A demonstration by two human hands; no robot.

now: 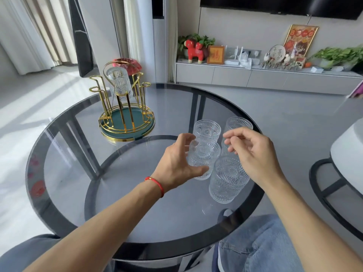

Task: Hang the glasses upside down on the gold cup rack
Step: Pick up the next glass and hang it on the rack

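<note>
A gold cup rack (pixel 125 107) with a green round base stands at the far left of the round glass table (pixel 137 203). One clear embossed glass (pixel 118 81) hangs upside down on a rack arm. Several more embossed glasses stand upright in a cluster near the table's right side. My left hand (pixel 176 163), with a red string on the wrist, wraps around the middle glass (pixel 203 156) of the cluster. My right hand (pixel 253 152) hovers over the cluster with loosely curled fingers and holds nothing. The nearest glass (pixel 228 179) stands just below my right hand.
A white stool with a black frame (pixel 345 165) stands to the right of the table. A low grey cabinet (pixel 265 79) with ornaments and plants runs along the back wall. My knees in jeans are under the table's near edge.
</note>
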